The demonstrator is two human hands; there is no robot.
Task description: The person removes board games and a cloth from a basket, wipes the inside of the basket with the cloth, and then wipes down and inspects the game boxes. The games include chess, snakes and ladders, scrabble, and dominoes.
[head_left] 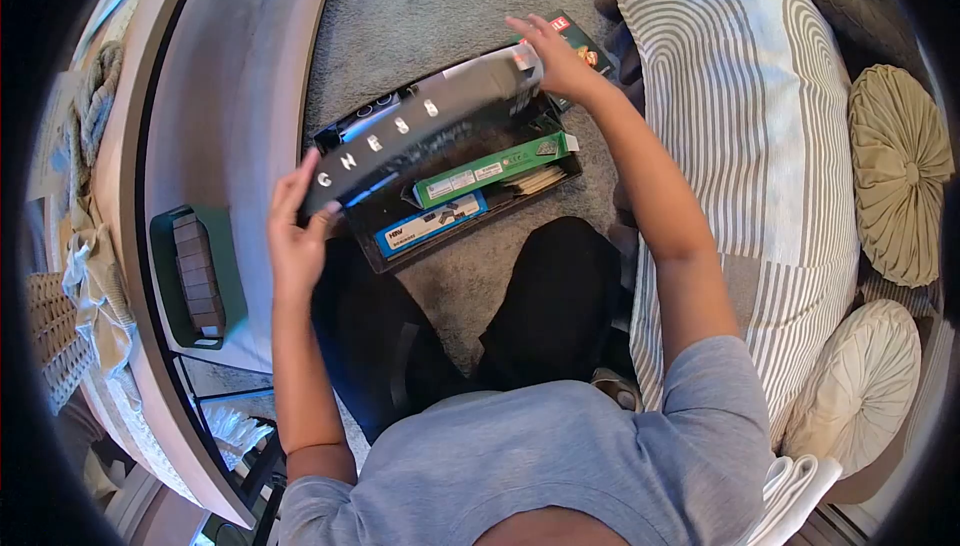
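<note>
A long black box lettered CHESS (385, 136) is held tilted above a dark storage bin (478, 236). My left hand (298, 221) grips its near left end, thumb on one side and fingers on the other. At the far right end, my right hand (555, 61) is closed on the box's edge. Inside the bin, a green box (490, 174) stands on edge beside a blue and white box (432, 226). A stack of pale cards or papers (540, 182) lies at the bin's right end. The chess box hides part of the bin's contents.
A dark box with a red label (582, 43) lies behind the bin on the grey carpet (440, 6). To the right is a seat with a striped throw (730, 116) and round cushions (900, 171). On the left, a wooden table (235, 56) holds a green tray (225, 266) of brown blocks.
</note>
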